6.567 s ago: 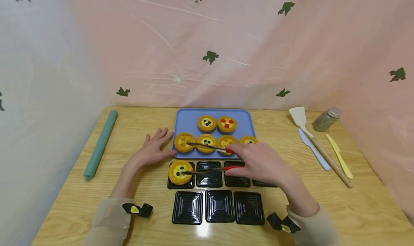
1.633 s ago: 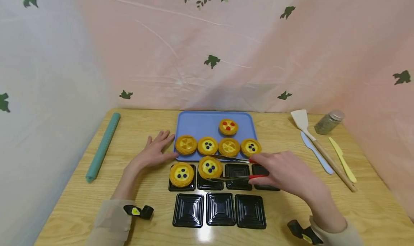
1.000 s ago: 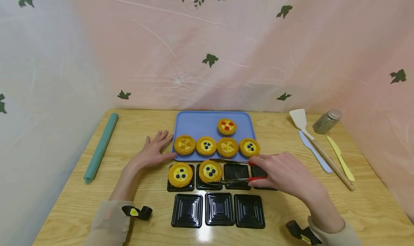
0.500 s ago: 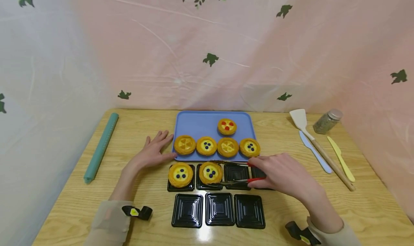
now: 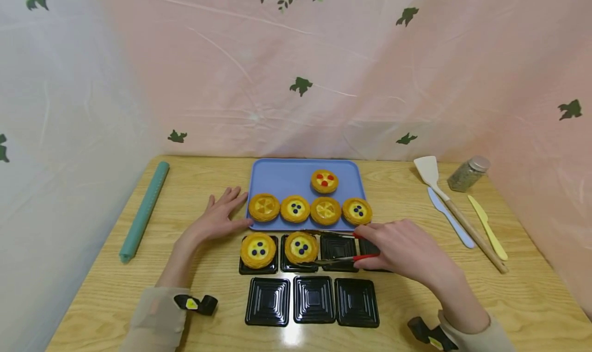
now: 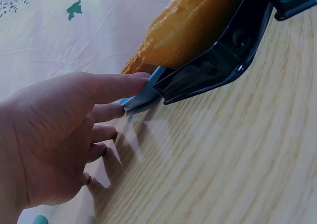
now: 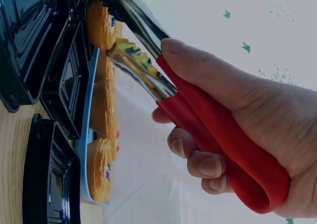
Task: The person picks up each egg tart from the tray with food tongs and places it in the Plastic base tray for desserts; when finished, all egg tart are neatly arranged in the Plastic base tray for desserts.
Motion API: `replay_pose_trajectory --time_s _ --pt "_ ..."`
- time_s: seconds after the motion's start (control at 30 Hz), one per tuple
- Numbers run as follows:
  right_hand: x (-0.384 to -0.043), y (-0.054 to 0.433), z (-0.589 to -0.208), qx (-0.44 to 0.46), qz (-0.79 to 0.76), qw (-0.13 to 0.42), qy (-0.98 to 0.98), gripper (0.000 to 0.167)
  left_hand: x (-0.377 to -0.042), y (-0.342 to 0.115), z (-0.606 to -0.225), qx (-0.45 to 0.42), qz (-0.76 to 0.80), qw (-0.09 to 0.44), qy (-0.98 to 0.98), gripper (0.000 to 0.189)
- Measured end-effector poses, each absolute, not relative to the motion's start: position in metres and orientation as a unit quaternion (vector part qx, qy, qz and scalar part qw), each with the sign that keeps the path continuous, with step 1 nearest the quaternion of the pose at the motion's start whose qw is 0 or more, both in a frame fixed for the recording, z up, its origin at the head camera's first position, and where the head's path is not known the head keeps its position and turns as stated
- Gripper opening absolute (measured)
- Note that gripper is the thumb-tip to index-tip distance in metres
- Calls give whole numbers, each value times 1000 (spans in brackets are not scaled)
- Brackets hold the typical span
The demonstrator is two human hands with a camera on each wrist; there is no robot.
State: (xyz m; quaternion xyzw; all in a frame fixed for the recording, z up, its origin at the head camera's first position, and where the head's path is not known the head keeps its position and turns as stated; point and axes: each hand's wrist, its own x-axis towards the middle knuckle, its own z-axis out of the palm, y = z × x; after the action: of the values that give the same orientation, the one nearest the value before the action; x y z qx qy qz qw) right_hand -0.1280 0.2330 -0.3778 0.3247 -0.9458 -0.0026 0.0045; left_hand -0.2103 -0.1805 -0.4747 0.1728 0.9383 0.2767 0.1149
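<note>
My right hand [image 5: 407,246] holds red-handled metal tongs [image 7: 208,117], thumb on one arm and fingers curled round the other. The tong tips lie on either side of a blueberry-topped tart [image 5: 301,245], which sits in the second black square tray of the nearer-middle row. To its left, another blueberry tart [image 5: 258,250] rests in the first black tray [image 5: 273,271]. My left hand [image 5: 217,219] lies with fingers spread beside the blue tray [image 5: 282,172], its thumb touching the tray's front left corner. In the left wrist view, a tart edge [image 6: 188,30] shows above the thumb.
On the blue tray stand a red-topped tart [image 5: 325,181] and a front row of several tarts [image 5: 296,209]. Three black trays [image 5: 314,299] lie nearest me. A green rolling pin [image 5: 145,211] is left; spatula [image 5: 427,169], knives [image 5: 485,226] and a jar [image 5: 468,173] are right.
A blueberry tart has gone from the blue tray's back row into the second black tray, carried by the tongs. In the last half second almost nothing moved; the left hand stays put.
</note>
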Motion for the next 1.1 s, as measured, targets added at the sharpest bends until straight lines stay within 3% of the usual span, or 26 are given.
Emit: replay_pose_trajectory --time_s 1.1 --pt "-128 232 -379 328 -10 6 -945 43 -210 -179 -474 169 281 118 937 85"
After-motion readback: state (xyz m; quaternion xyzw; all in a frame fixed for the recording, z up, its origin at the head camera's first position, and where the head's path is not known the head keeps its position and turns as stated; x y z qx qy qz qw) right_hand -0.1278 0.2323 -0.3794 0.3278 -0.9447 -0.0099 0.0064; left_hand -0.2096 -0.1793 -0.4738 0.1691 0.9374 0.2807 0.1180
